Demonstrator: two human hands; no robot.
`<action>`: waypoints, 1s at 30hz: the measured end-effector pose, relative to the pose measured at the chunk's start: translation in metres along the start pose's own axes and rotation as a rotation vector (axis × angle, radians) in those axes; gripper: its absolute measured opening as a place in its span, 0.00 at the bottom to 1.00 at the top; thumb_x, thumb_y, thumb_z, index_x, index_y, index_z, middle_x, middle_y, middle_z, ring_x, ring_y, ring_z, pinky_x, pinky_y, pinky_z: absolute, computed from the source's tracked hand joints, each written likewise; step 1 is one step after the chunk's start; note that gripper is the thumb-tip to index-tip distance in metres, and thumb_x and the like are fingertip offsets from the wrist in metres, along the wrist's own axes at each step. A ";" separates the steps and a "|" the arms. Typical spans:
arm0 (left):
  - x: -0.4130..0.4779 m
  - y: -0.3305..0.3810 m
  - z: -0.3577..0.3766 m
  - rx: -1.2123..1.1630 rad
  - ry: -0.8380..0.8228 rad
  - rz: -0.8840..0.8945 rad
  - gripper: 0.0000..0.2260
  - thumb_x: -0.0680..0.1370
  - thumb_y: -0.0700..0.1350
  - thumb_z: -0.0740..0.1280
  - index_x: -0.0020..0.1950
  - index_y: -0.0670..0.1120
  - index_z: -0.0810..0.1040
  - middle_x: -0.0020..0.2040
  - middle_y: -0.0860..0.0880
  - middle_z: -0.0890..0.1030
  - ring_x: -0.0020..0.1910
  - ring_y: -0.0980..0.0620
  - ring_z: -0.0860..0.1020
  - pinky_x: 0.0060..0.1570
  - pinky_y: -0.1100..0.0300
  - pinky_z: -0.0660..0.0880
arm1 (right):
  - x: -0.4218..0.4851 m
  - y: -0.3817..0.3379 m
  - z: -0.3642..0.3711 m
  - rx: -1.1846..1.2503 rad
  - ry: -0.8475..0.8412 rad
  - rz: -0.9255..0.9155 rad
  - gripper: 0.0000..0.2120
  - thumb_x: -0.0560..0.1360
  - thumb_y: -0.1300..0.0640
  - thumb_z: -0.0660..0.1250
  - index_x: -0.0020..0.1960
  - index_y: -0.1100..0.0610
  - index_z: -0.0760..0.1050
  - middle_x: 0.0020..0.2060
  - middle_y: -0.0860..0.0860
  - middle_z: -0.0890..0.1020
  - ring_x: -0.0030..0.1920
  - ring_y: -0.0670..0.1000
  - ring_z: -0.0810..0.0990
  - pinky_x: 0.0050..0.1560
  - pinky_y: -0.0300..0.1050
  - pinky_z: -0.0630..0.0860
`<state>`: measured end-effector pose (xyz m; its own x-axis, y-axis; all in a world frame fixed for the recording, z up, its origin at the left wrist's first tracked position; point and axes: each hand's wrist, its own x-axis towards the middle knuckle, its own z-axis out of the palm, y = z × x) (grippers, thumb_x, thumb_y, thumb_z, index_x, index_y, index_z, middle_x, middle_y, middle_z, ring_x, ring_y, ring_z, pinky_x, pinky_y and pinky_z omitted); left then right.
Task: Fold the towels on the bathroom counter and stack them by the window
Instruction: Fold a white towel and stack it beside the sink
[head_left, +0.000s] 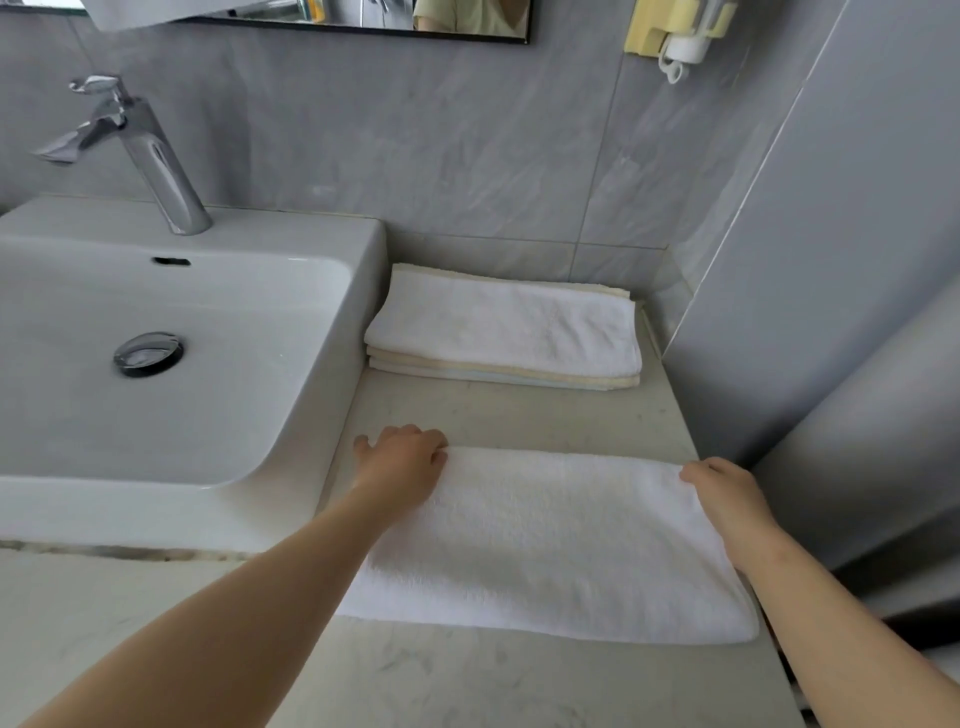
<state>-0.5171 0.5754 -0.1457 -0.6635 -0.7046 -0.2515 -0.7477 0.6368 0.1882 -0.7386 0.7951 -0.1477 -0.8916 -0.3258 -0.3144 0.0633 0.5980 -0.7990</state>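
Folded white towel (545, 540) flat on the pale marble worktop (519, 415), just right of the white sink basin (156, 364), long axis running left to right across the view, far long edge toward the tiled wall, near long edge toward the wearer and slightly lower on the right. Left hand (402, 467) at the far left corner, palm down, fingers curled over the edge and gripping the cloth, thumb out to the left on bare worktop, forearm reaching in diagonally from the lower left. Right hand (722, 491) at the far right corner, knuckles up, fingers bent and closed on the towel's edge (how much cloth sits under the fingertips cannot be told), forearm coming up from the lower right along the towel's short side. Both arms bare, extended, well apart, one at each end of the far edge. Farther back, against the wall and touching the basin's right side, a stack of folded towels (504, 332): white on top, cream and pale layers beneath, long axis likewise left to right, parallel to the towel in hand with a strip of bare worktop between. Chrome faucet (135, 150) behind the basin, metal drain plug (149, 354) in its bowl. Grey wall panel (831, 260) close on the right.
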 end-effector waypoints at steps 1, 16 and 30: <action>0.000 -0.001 0.000 -0.017 -0.003 -0.008 0.15 0.82 0.50 0.52 0.64 0.54 0.72 0.61 0.50 0.74 0.62 0.47 0.68 0.67 0.45 0.59 | 0.001 -0.001 0.000 -0.018 0.006 0.001 0.06 0.74 0.61 0.62 0.39 0.61 0.69 0.32 0.55 0.68 0.34 0.53 0.65 0.36 0.44 0.60; -0.004 -0.008 0.003 -0.016 0.102 -0.071 0.13 0.81 0.51 0.54 0.63 0.55 0.72 0.62 0.51 0.73 0.65 0.48 0.67 0.68 0.47 0.58 | -0.010 -0.007 0.001 0.020 -0.072 -0.006 0.16 0.78 0.59 0.63 0.65 0.59 0.68 0.55 0.54 0.73 0.52 0.54 0.71 0.52 0.47 0.69; -0.084 -0.037 0.026 -0.330 0.232 -0.290 0.23 0.77 0.50 0.63 0.72 0.50 0.63 0.70 0.47 0.68 0.68 0.44 0.64 0.65 0.52 0.64 | -0.054 0.032 -0.012 -0.069 -0.056 -0.058 0.25 0.74 0.59 0.68 0.68 0.54 0.65 0.56 0.53 0.74 0.55 0.56 0.74 0.52 0.51 0.72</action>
<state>-0.4329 0.6192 -0.1559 -0.3877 -0.9131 -0.1267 -0.8460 0.2978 0.4423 -0.6934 0.8403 -0.1501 -0.8665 -0.4003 -0.2981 -0.0205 0.6254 -0.7801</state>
